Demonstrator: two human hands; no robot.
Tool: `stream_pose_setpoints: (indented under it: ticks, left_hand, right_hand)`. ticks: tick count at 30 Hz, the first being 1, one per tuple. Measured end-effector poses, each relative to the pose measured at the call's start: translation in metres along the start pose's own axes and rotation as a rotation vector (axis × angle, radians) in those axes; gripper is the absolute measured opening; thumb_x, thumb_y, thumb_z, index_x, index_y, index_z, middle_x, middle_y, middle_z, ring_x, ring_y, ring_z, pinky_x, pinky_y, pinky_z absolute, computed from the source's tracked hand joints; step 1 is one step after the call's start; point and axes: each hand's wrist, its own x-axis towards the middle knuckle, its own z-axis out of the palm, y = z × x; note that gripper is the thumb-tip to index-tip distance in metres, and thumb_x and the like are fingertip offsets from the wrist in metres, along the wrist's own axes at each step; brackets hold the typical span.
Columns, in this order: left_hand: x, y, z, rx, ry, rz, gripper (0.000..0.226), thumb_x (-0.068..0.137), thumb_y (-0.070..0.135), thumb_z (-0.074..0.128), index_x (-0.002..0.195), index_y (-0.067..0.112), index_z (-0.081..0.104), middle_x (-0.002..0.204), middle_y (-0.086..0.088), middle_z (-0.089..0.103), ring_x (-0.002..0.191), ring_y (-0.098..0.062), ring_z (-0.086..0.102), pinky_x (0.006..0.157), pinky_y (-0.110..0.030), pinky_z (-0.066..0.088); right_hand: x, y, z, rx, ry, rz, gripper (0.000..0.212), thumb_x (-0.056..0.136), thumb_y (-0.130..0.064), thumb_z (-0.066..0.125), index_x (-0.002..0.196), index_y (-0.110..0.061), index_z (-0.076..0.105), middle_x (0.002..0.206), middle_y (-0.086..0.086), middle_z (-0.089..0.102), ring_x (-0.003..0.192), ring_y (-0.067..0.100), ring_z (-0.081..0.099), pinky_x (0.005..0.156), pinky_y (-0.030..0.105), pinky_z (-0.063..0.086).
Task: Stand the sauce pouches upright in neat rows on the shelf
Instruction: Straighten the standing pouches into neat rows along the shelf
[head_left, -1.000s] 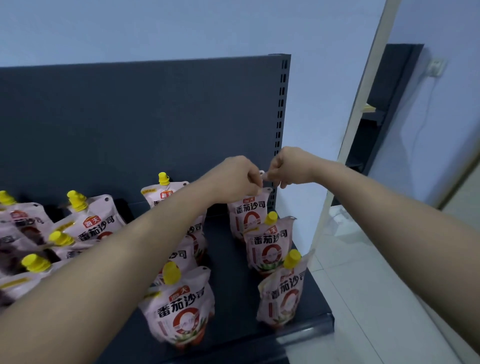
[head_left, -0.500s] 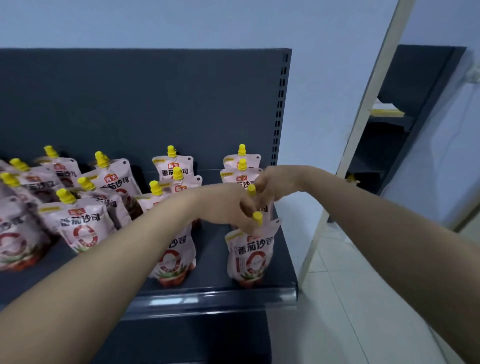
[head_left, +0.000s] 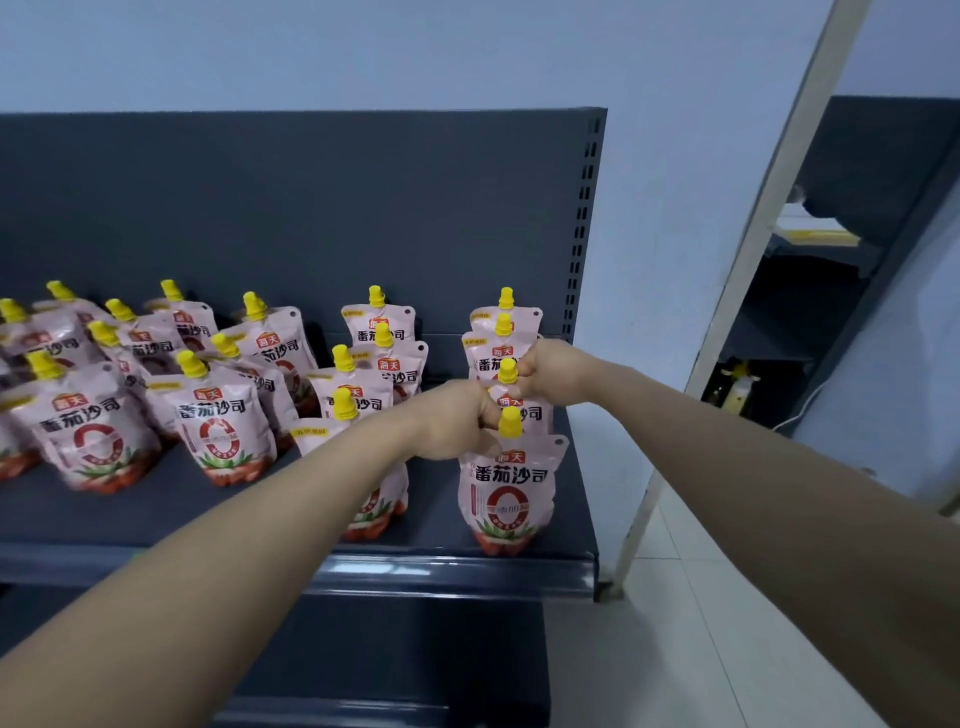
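Pink sauce pouches with yellow caps stand on the dark grey shelf (head_left: 447, 564). The right row holds several pouches one behind another. My left hand (head_left: 457, 418) and my right hand (head_left: 550, 371) pinch the top corners of the second pouch from the front (head_left: 522, 410), one hand on each side of its cap. The front pouch (head_left: 506, 491) stands upright just before it, free of both hands. A middle row (head_left: 382, 332) is partly hidden behind my left forearm. Pouches at the left (head_left: 223, 431) stand crowded and tilted.
The shelf's back panel (head_left: 311, 218) rises behind the pouches, and its slotted upright (head_left: 582, 208) is at the right end. A pale door frame (head_left: 753, 234) and tiled floor (head_left: 649, 649) lie to the right. Another dark shelf unit (head_left: 831, 291) stands beyond.
Both hands came forward along the right row, from the rear pouch to the second pouch from the front. The view has pulled back and lowered, showing more pouches at the left.
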Motion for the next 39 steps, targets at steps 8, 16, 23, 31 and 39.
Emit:
stream_pose_setpoints:
  ticks: [8, 16, 23, 31, 39]
  left_hand:
    - [-0.006, -0.007, -0.008, 0.047, -0.070, 0.052, 0.020, 0.084, 0.017, 0.066, 0.103, 0.012, 0.072, 0.099, -0.006, 0.072, 0.094, -0.027, 0.066, 0.087, -0.042, 0.054]
    - [-0.025, -0.013, -0.041, -0.076, -0.178, 0.087, 0.043, 0.085, 0.001, 0.057, 0.123, 0.020, 0.063, 0.121, 0.005, 0.067, 0.107, -0.010, 0.063, 0.095, -0.027, 0.052]
    - [-0.039, -0.027, -0.070, -0.189, 0.000, 0.060, 0.041, 0.086, -0.009, 0.047, 0.114, 0.016, 0.065, 0.089, 0.009, 0.065, 0.087, -0.003, 0.061, 0.063, -0.006, 0.047]
    - [-0.066, -0.069, -0.094, -0.277, 0.354, 0.006, 0.021, 0.092, 0.025, 0.057, 0.092, 0.007, 0.069, 0.079, 0.011, 0.066, 0.078, -0.012, 0.063, 0.070, -0.027, 0.055]
    - [-0.080, -0.120, -0.063, -0.217, 0.054, -0.118, 0.015, 0.074, 0.017, 0.078, 0.082, 0.009, 0.069, 0.080, -0.004, 0.064, 0.074, -0.012, 0.056, 0.071, -0.025, 0.046]
  right_hand:
    - [-0.002, -0.012, -0.004, 0.035, 0.011, 0.071, 0.032, 0.094, -0.024, 0.055, 0.110, 0.003, 0.066, 0.096, 0.016, 0.061, 0.086, 0.021, 0.050, 0.080, 0.030, 0.042]
    - [0.003, -0.018, -0.006, -0.039, -0.022, 0.155, 0.008, 0.092, -0.022, 0.059, 0.092, -0.014, 0.057, 0.084, 0.004, 0.056, 0.085, 0.021, 0.052, 0.054, 0.018, 0.037]
    - [0.000, -0.029, -0.020, -0.199, -0.185, 0.158, 0.020, 0.089, -0.010, 0.061, 0.107, -0.005, 0.066, 0.108, 0.011, 0.066, 0.099, 0.026, 0.066, 0.090, 0.035, 0.057]
    - [0.007, -0.080, -0.056, 0.093, 0.087, 0.061, 0.036, 0.088, 0.005, 0.051, 0.116, -0.010, 0.068, 0.116, 0.004, 0.069, 0.106, 0.019, 0.063, 0.094, 0.030, 0.051]
    - [0.053, -0.141, -0.007, 0.009, -0.021, -0.050, 0.038, 0.086, -0.013, 0.068, 0.123, -0.006, 0.063, 0.125, 0.008, 0.065, 0.117, 0.024, 0.059, 0.103, 0.031, 0.045]
